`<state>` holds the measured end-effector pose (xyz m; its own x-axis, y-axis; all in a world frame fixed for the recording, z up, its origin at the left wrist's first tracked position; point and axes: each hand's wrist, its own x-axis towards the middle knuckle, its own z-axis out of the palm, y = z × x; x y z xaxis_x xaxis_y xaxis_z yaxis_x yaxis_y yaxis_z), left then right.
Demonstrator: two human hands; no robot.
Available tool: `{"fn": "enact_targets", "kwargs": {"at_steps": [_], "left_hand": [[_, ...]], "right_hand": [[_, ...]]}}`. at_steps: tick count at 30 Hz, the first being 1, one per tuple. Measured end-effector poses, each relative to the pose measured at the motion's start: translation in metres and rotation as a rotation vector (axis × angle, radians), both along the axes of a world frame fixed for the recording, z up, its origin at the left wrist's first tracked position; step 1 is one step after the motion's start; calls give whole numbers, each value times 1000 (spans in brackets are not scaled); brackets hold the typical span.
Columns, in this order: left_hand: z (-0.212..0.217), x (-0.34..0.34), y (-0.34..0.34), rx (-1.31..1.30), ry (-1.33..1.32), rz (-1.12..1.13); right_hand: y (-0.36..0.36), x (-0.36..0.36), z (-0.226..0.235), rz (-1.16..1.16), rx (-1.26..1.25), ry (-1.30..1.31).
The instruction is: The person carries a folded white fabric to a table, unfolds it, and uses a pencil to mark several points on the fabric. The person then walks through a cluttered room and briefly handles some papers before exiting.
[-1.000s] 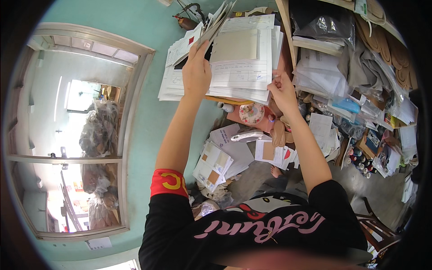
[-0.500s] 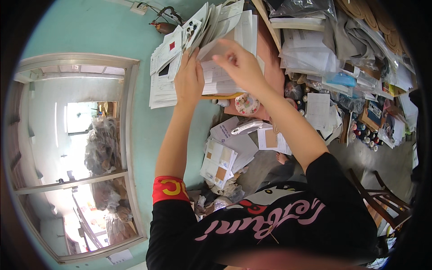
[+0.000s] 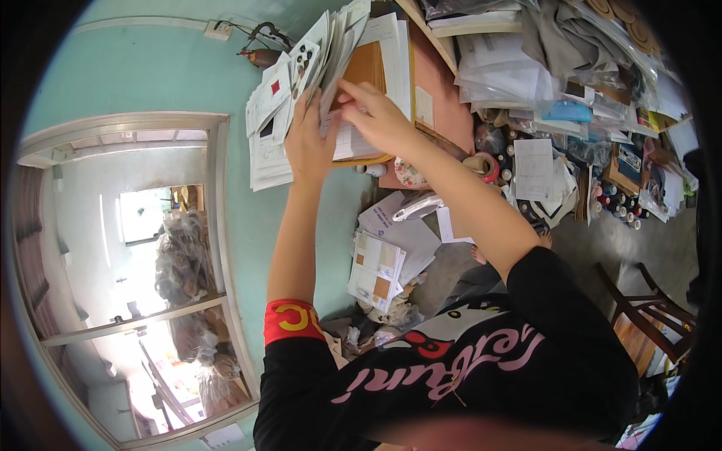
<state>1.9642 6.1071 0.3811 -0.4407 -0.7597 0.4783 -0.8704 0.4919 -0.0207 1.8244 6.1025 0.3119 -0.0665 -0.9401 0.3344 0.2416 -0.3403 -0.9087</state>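
Note:
A thick stack of paper sheets (image 3: pixel 269 167) lies on a pinkish surface by the wall. My left hand (image 3: pixel 309 146) is closed on a raised bunch of sheets (image 3: pixel 331 52), which stands fanned upward. On the front sheets are a red square and a group of dark round dots. Close to the right edge of that bunch is my right hand (image 3: pixel 385 124), its index finger and thumb apart; whether the fingertips touch paper is unclear. Behind the right hand, a brown sheet (image 3: pixel 368 66) lies uncovered on the stack.
A floral round object (image 3: pixel 410 174) and a tape roll (image 3: pixel 490 167) are beside the stack. Below are a white handheld device (image 3: pixel 418 207) and papers (image 3: pixel 376 267). Crowded shelves (image 3: pixel 492 71), thread spools (image 3: pixel 618 204) and a wooden chair (image 3: pixel 639 319) stand to the right.
My right hand has moved slightly left and down, closer to the raised sheets. The brown sheet has come into sight. The whole view has shifted a little.

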Motion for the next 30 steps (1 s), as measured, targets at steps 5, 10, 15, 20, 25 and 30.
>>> {"fn": "enact_targets", "kwargs": {"at_steps": [5, 10, 15, 20, 25, 30], "left_hand": [[-2, 6, -11, -29, 143, 53], [-3, 1, -9, 44, 156, 62], [-2, -7, 2, -8, 97, -122], [-5, -1, -1, 44, 97, 56], [-10, 5, -9, 18, 200, 95], [-4, 1, -7, 85, 305, 51]], "right_hand": [[20, -17, -41, -339, 339, -1], [19, -15, -32, -172, 182, 49], [0, 6, 0, -62, -39, -61], [-1, 3, -29, -327, -169, 113], [13, -15, -44, -59, 617, -189], [16, 9, 13, 76, 100, -238]]}}
